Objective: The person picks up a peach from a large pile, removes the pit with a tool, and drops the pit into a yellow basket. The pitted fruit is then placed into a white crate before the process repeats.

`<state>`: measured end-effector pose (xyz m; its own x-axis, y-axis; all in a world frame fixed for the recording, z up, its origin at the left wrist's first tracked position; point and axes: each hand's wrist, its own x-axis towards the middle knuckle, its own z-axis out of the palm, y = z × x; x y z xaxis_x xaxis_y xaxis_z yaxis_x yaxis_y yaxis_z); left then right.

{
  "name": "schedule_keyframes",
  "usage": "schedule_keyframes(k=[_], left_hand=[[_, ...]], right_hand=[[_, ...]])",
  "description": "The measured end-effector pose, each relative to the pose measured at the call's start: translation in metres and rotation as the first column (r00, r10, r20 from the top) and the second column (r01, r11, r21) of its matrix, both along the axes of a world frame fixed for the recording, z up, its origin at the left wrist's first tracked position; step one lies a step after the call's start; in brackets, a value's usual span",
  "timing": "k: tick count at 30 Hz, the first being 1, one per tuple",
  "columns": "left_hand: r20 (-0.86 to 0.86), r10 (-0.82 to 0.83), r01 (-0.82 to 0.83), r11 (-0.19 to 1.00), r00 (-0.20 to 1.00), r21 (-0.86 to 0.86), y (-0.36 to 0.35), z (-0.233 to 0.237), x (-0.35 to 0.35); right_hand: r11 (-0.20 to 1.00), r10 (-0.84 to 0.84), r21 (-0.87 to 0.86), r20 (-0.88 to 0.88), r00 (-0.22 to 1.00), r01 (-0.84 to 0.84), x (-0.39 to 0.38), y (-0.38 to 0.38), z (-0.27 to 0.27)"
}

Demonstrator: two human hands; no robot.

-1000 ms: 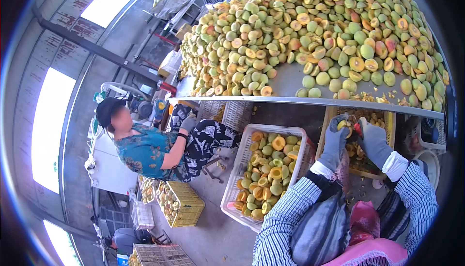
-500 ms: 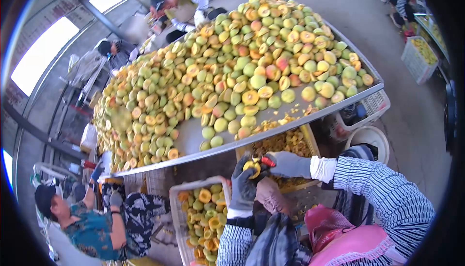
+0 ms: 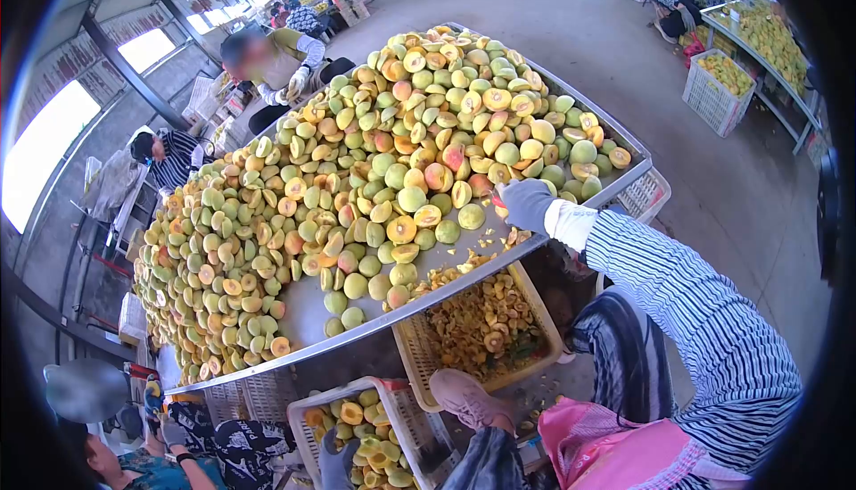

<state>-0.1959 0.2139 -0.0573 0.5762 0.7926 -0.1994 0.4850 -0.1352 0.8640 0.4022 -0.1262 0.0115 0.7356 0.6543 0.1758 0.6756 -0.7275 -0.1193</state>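
Observation:
My right hand (image 3: 528,205), in a grey glove, is at the front edge of the metal table (image 3: 308,316), its fingers closed on a small red-handled tool (image 3: 499,202) whose working end I cannot make out. Whole and halved peaches (image 3: 411,198) lie just beyond it, heaped over the table. Low in the view, my left hand (image 3: 337,461), also gloved in grey, is over a white crate (image 3: 300,419) of peach halves (image 3: 379,454). Its fingers are apart, with no fruit visible in them.
Below the table edge stands a yellowish crate (image 3: 419,383) of scraps and stones. A person in a teal shirt (image 3: 143,472) sits at the left, others (image 3: 285,71) across the table. Another crate of fruit (image 3: 718,89) stands at the right.
My hands were together around a cut peach. Now the left has moved down to the crate and the right up to the table edge. The view has shifted too.

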Motion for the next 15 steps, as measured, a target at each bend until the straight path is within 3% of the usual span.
schedule_keyframes(k=[1, 3, 4, 5, 6, 7, 8, 10, 11, 12, 14, 15], left_hand=[[-0.001, 0.001, -0.001, 1.000, 1.000, -0.001, -0.003, 0.007, 0.006], [0.164, 0.153, -0.128, 0.979, 0.974, -0.156, -0.013, 0.029, 0.027], [0.123, 0.100, -0.087, 0.990, 0.987, -0.112, -0.038, 0.067, 0.058], [0.327, 0.037, 0.019, 0.986, 0.944, -0.166, -0.072, 0.104, 0.099], [0.290, -0.018, 0.043, 0.996, 0.957, -0.079, -0.065, 0.089, 0.111], [0.369, -0.027, 0.082, 0.988, 0.929, -0.133, -0.083, 0.101, 0.142], [0.397, -0.126, 0.199, 0.968, 0.909, -0.150, -0.102, 0.119, 0.169], [0.405, -0.345, 0.379, 0.925, 0.847, -0.004, -0.129, 0.129, 0.217], [0.507, -0.337, 0.423, 0.904, 0.793, -0.061, -0.140, 0.122, 0.238], [0.596, -0.357, 0.491, 0.868, 0.719, -0.072, -0.154, 0.124, 0.255], [0.584, -0.264, 0.478, 0.843, 0.768, -0.248, -0.164, 0.107, 0.267], [0.581, -0.217, 0.451, 0.843, 0.785, -0.294, -0.165, 0.100, 0.269]], right_hand=[[0.999, 0.032, -0.019, -0.049, 0.998, -0.033, 0.006, 0.000, -0.006], [0.995, 0.082, -0.041, -0.093, 0.992, -0.086, 0.009, 0.003, -0.011], [0.989, 0.127, 0.103, -0.234, 0.964, -0.105, 0.004, 0.005, -0.006], [0.965, 0.189, 0.243, -0.366, 0.911, -0.103, -0.004, 0.008, 0.003], [0.887, 0.342, 0.461, -0.640, 0.688, -0.013, -0.030, 0.007, 0.034], [0.800, 0.463, 0.561, -0.802, 0.377, 0.211, -0.062, 0.010, 0.056], [0.797, 0.488, 0.530, -0.847, 0.210, 0.288, -0.083, 0.014, 0.057], [0.798, 0.550, 0.511, -0.834, -0.040, 0.319, -0.131, 0.023, 0.067], [0.802, 0.563, 0.487, -0.809, -0.167, 0.345, -0.151, 0.026, 0.067], [0.789, 0.588, 0.481, -0.773, -0.239, 0.382, -0.171, 0.029, 0.068], [0.778, 0.606, 0.463, -0.730, -0.316, 0.425, -0.192, 0.032, 0.063], [0.756, 0.594, 0.486, -0.791, -0.148, 0.439, -0.197, 0.033, 0.059]])
